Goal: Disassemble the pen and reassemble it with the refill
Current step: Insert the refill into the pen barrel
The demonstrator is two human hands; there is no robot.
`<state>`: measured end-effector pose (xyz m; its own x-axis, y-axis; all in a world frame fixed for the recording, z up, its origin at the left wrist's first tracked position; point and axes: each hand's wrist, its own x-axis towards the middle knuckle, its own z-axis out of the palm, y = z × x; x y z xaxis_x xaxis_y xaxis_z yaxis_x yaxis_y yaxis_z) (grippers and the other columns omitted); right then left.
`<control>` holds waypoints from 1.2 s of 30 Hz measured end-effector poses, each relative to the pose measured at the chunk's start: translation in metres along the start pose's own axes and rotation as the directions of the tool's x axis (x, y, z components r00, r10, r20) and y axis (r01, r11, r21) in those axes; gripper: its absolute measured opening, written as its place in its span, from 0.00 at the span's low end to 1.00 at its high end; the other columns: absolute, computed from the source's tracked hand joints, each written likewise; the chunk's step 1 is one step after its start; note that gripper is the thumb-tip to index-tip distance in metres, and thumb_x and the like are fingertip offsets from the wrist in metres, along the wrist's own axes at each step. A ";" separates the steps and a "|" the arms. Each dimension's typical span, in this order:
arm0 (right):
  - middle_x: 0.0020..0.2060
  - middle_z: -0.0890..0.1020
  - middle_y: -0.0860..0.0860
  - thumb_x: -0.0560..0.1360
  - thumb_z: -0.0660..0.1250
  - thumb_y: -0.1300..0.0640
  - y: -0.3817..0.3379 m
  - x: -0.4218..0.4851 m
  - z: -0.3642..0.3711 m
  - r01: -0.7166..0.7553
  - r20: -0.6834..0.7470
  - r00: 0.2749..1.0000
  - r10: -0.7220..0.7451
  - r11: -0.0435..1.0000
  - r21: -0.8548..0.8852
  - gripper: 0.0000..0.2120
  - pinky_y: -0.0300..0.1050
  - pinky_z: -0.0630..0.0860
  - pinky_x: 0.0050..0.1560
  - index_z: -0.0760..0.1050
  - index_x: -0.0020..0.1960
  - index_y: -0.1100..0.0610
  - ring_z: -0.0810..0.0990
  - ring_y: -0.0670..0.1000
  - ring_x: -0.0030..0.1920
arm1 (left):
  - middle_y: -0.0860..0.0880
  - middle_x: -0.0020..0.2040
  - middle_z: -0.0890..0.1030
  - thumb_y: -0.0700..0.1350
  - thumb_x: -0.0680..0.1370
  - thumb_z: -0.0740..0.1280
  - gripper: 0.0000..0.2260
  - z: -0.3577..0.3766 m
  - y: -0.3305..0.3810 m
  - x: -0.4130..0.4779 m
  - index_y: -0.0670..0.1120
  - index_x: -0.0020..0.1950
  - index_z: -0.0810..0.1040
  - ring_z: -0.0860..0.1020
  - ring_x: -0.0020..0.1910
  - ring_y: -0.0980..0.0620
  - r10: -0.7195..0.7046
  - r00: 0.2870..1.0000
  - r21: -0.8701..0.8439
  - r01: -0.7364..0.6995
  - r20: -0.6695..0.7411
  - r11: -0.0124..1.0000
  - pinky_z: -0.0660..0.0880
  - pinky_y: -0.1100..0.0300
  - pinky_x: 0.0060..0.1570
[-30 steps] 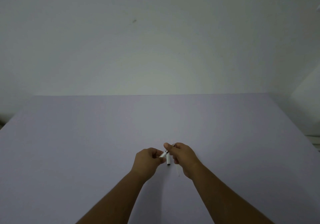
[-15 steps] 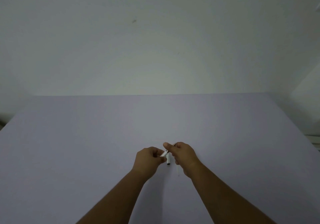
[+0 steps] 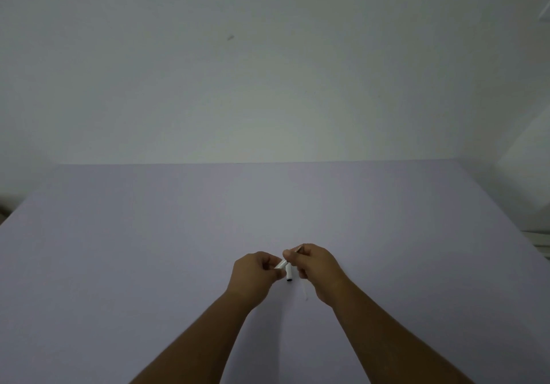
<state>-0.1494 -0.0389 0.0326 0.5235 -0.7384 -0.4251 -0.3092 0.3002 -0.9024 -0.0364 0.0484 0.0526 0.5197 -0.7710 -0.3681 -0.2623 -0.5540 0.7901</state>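
Note:
Both hands meet low over the middle of the pale lilac table [image 3: 148, 249]. My left hand [image 3: 253, 278] and my right hand [image 3: 320, 270] pinch the two ends of a small white pen [image 3: 281, 264], which runs slantwise between the fingertips. A short white tube with a dark end, a pen part [image 3: 288, 273], shows just below the fingers; whether it lies on the table or is held I cannot tell. A thin pale stick, likely the refill [image 3: 304, 290], lies on the table beside my right hand.
A bare white wall [image 3: 268, 71] rises behind the table's far edge. At the far right stands a white object [image 3: 535, 175] beyond the table's corner.
Almost nothing differs: both hands stay pinched on the pen at the same spot, with only tiny finger shifts.

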 end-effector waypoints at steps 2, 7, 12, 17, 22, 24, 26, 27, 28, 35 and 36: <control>0.31 0.74 0.49 0.71 0.71 0.48 -0.001 -0.001 0.001 -0.032 -0.037 0.999 0.030 0.998 -0.059 0.12 0.45 0.70 0.41 0.75 0.36 0.55 0.70 0.48 0.33 | 0.55 0.34 0.77 0.42 0.74 0.72 0.07 0.001 0.000 -0.001 0.44 0.51 0.83 0.72 0.30 0.60 0.007 1.000 0.002 -0.007 0.002 1.000 0.67 0.69 0.31; 0.39 0.80 0.48 0.74 0.68 0.58 -0.001 -0.001 -0.001 0.021 0.033 0.999 -0.022 0.999 0.035 0.03 0.41 0.71 0.45 0.79 0.42 0.54 0.76 0.48 0.42 | 0.55 0.34 0.76 0.41 0.74 0.72 0.07 0.000 0.001 0.000 0.44 0.51 0.83 0.72 0.30 0.59 0.004 1.000 -0.009 -0.004 -0.009 1.000 0.67 0.69 0.31; 0.32 0.73 0.48 0.72 0.70 0.47 -0.005 0.000 0.002 -0.044 -0.036 0.998 0.042 0.997 -0.056 0.13 0.43 0.68 0.42 0.73 0.37 0.55 0.70 0.47 0.34 | 0.55 0.34 0.76 0.42 0.74 0.72 0.07 0.001 0.002 0.001 0.44 0.50 0.83 0.72 0.30 0.59 0.004 1.000 -0.016 -0.005 -0.011 1.000 0.67 0.69 0.31; 0.33 0.77 0.47 0.72 0.70 0.51 -0.004 0.001 0.000 0.011 -0.031 0.999 -0.011 1.000 -0.011 0.09 0.45 0.69 0.45 0.77 0.37 0.55 0.72 0.46 0.36 | 0.56 0.34 0.77 0.42 0.73 0.72 0.07 0.000 0.002 0.002 0.44 0.50 0.83 0.73 0.31 0.60 0.002 1.000 -0.012 -0.002 -0.012 1.000 0.67 0.69 0.32; 0.37 0.78 0.46 0.73 0.69 0.51 -0.005 0.001 0.000 -0.003 -0.025 1.000 0.004 1.000 0.010 0.06 0.41 0.70 0.43 0.78 0.41 0.53 0.74 0.45 0.39 | 0.55 0.34 0.77 0.42 0.73 0.72 0.07 0.001 0.004 0.002 0.44 0.51 0.83 0.73 0.32 0.59 0.000 1.000 -0.012 0.000 -0.017 1.000 0.68 0.68 0.32; 0.39 0.81 0.46 0.74 0.69 0.57 -0.006 0.000 -0.002 0.050 -0.003 0.999 -0.050 0.998 0.043 0.02 0.40 0.70 0.44 0.80 0.43 0.52 0.76 0.44 0.41 | 0.55 0.34 0.77 0.42 0.73 0.73 0.08 0.000 0.004 0.003 0.43 0.51 0.83 0.73 0.32 0.58 0.001 1.000 -0.010 -0.001 -0.019 1.000 0.68 0.68 0.32; 0.35 0.79 0.46 0.73 0.69 0.56 -0.009 -0.001 -0.002 0.053 -0.030 0.998 -0.052 0.999 0.011 0.04 0.38 0.69 0.42 0.79 0.40 0.53 0.75 0.43 0.37 | 0.54 0.35 0.77 0.42 0.73 0.73 0.08 0.001 0.004 0.003 0.43 0.51 0.83 0.73 0.32 0.59 0.005 1.000 -0.005 -0.005 -0.018 1.000 0.69 0.69 0.32; 0.33 0.78 0.46 0.73 0.70 0.54 -0.010 -0.001 -0.001 0.034 -0.042 0.999 -0.034 0.999 -0.010 0.06 0.38 0.68 0.41 0.78 0.38 0.53 0.74 0.43 0.35 | 0.54 0.35 0.77 0.42 0.73 0.72 0.08 0.001 0.004 0.003 0.43 0.51 0.83 0.73 0.32 0.59 0.007 1.000 -0.002 -0.007 -0.017 1.000 0.68 0.69 0.32; 0.32 0.77 0.46 0.73 0.70 0.52 -0.011 0.000 0.000 0.015 -0.046 0.999 -0.016 1.000 -0.026 0.07 0.38 0.68 0.40 0.77 0.38 0.54 0.73 0.44 0.35 | 0.54 0.34 0.77 0.42 0.73 0.72 0.08 0.001 0.004 0.003 0.43 0.51 0.83 0.73 0.32 0.59 0.011 1.000 0.002 -0.011 -0.014 1.000 0.68 0.69 0.32; 0.31 0.78 0.46 0.73 0.69 0.57 -0.010 0.000 -0.002 0.025 -0.047 0.999 -0.024 0.999 0.030 0.04 0.41 0.71 0.40 0.81 0.42 0.56 0.74 0.45 0.34 | 0.54 0.35 0.77 0.42 0.74 0.72 0.08 0.002 0.005 0.005 0.44 0.52 0.83 0.73 0.31 0.60 0.022 0.999 0.026 -0.021 -0.028 0.999 0.66 0.70 0.31; 0.31 0.78 0.47 0.73 0.70 0.56 -0.011 0.001 0.000 0.011 -0.068 0.998 -0.008 0.999 0.035 0.05 0.41 0.71 0.39 0.81 0.43 0.58 0.73 0.46 0.33 | 0.53 0.36 0.78 0.43 0.74 0.71 0.08 0.003 0.005 0.005 0.44 0.52 0.83 0.73 0.32 0.60 0.035 0.999 0.047 -0.033 -0.032 0.998 0.66 0.71 0.31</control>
<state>-0.1454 -0.0433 0.0416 0.4705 -0.7804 -0.4118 -0.2760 0.3131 -0.9087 -0.0374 0.0409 0.0532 0.5356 -0.7796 -0.3246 -0.3170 -0.5419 0.7783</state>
